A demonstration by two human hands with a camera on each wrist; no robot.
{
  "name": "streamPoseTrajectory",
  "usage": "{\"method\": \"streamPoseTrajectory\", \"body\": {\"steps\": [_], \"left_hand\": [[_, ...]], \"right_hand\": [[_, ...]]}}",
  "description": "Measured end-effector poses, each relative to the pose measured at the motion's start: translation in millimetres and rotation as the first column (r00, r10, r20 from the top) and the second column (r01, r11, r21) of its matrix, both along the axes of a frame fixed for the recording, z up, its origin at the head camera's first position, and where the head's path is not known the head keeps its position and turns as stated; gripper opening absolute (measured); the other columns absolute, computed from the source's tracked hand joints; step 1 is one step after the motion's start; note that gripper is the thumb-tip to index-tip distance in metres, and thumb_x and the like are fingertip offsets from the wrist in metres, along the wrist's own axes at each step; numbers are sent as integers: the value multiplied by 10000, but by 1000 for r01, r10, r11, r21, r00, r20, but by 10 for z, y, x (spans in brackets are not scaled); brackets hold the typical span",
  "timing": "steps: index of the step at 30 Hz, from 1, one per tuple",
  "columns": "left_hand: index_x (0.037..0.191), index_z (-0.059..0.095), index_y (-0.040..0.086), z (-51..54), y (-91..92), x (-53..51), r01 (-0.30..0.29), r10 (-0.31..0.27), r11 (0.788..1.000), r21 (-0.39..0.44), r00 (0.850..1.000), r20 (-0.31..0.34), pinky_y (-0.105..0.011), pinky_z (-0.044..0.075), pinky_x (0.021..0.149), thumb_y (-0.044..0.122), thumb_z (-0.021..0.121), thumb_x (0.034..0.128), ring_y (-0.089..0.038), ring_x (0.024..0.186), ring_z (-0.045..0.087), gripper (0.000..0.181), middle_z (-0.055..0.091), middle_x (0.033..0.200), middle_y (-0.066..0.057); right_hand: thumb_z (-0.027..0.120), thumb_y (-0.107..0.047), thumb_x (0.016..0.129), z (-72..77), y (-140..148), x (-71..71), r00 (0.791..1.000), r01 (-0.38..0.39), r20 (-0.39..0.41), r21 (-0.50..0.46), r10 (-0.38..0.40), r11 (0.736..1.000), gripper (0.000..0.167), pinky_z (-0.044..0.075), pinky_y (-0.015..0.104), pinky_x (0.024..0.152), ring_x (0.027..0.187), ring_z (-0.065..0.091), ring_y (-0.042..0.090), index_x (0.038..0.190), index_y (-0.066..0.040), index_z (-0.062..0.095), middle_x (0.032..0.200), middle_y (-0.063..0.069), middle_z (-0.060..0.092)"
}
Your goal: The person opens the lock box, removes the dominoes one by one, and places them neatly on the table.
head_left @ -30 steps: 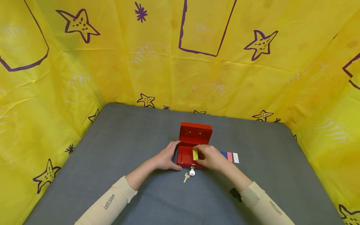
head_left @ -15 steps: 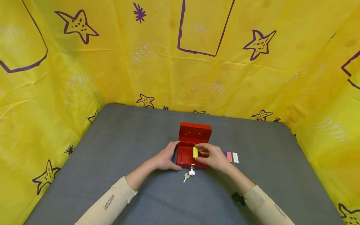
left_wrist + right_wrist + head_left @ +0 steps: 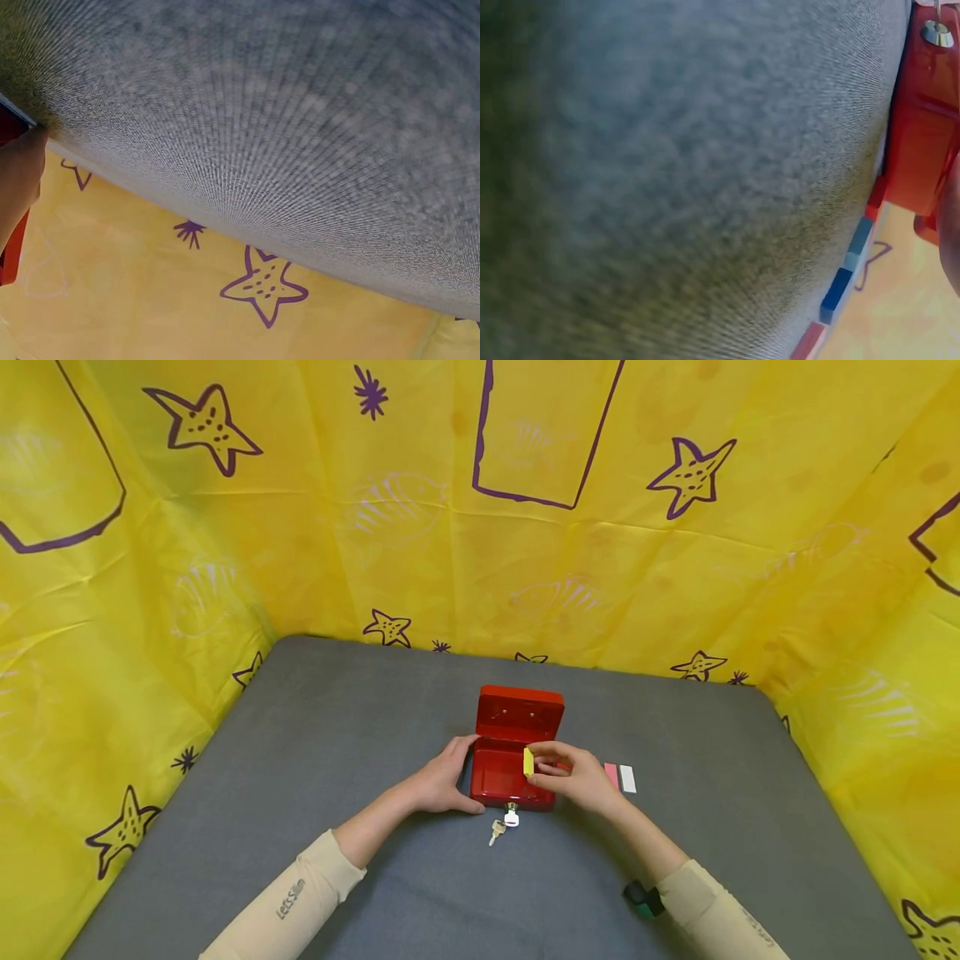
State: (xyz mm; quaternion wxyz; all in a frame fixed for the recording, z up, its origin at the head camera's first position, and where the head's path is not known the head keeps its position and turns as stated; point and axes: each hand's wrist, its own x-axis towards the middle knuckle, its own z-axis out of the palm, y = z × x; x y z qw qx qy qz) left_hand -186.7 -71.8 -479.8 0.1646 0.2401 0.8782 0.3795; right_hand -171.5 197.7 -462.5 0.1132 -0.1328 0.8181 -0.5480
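An uncovered red cash box (image 3: 491, 799) stands mid-table in the head view, its lid (image 3: 520, 717) tipped up at the back. My left hand (image 3: 435, 783) holds the box's left side, thumb at the front corner and fingers at the rear one. Over the right part of the box, my right hand (image 3: 577, 777) pinches a small yellow block (image 3: 528, 762) between thumb and fingertips. A key (image 3: 512, 817) sits in the front lock, with a second key (image 3: 497, 832) hanging beside it. In the right wrist view, the lock (image 3: 936, 33) shows near the top right.
To the right of the box lie a pink block (image 3: 612, 775) and a white block (image 3: 627, 778). The right wrist view also shows a blue block (image 3: 835, 295) and a teal one (image 3: 860, 235) in that row. Yellow patterned cloth (image 3: 420, 552) encloses the grey table (image 3: 360, 710).
My right hand has lifted slightly and shifted right with the yellow block, from inside the box toward its right side. The left hand has stayed on the box.
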Motion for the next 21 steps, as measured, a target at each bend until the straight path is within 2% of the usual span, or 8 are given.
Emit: {"method": "streamPoseTrajectory", "body": {"steps": [8, 15, 21], "left_hand": [[1492, 237, 73, 8, 7, -4, 3, -3, 1000, 11, 1000, -6, -472, 435, 1001, 271, 866, 713, -277, 1217, 447, 1021, 366, 1420, -111], [1497, 226, 93, -6, -6, -17, 10, -10, 1000, 5, 1000, -3, -471, 438, 999, 265, 861, 720, -270, 1227, 436, 1018, 357, 1427, -102], [1502, 221, 110, 0, -9, -12, 5, -5, 1000, -11, 1000, -3, -445, 450, 990, 273, 862, 717, -254, 1239, 428, 1027, 351, 1436, -87]], "right_hand": [[743, -214, 867, -45, 92, 19, 996, 50, 77, -69, -44, 996, 441, 521, 270, 872, 1125, 614, 266, 1274, -107, 613, 1190, 111, 637], [747, -250, 861, -4, 197, 58, 985, 124, 135, -96, -110, 988, 480, 516, 271, 874, 1154, 577, 275, 1298, -114, 603, 1227, 107, 628], [729, -189, 878, 2, 302, 87, 984, 126, 145, -154, -104, 980, 495, 520, 270, 876, 1129, 596, 256, 1320, -37, 567, 1260, 180, 606]]}}
